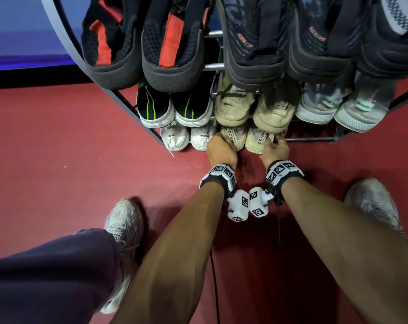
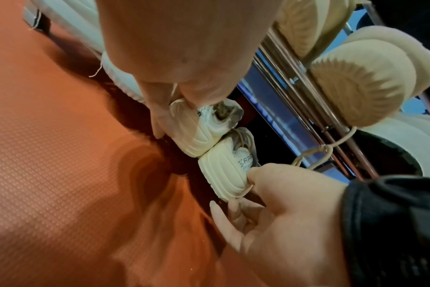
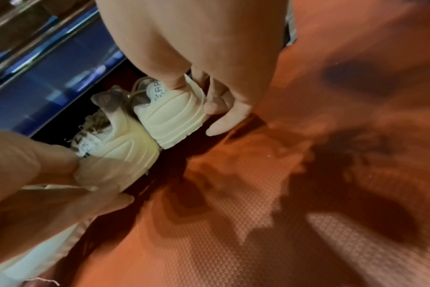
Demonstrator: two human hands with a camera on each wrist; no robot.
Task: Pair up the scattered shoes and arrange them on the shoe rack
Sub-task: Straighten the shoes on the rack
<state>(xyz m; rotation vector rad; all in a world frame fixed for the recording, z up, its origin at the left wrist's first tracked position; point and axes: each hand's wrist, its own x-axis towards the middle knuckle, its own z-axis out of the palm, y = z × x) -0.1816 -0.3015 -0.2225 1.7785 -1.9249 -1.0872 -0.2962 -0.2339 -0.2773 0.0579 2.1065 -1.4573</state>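
Grip, left: my left hand (image 1: 221, 149) holds the heel of the left cream sneaker (image 1: 233, 139), thumb curled on the heel tab, fingers at the outer side.
Grip, right: my right hand (image 1: 275, 150) pinches the heel of the right cream sneaker (image 1: 256, 141) the same way, thumb on the printed tab.
Position of pair: both sneakers stand side by side, touching, heels toward me, at the lowest level of the shoe rack (image 1: 118, 97), just beside a white pair (image 1: 189, 137).
Surface: red textured floor mat (image 1: 81, 148); I see a blue wall (image 1: 23, 31) behind the rack.
Upper levels: beige pair (image 1: 252, 106), black-green pair (image 1: 172, 106), grey pair (image 1: 338, 108), dark sneakers on top.
Wrist views only: the ribbed cream soles (image 2: 224, 180) and the fingers (image 3: 221, 120) reaching to the mat under the heel; the head view hides these.
Head view only: my own feet in pale sneakers (image 1: 125, 220) on the mat.
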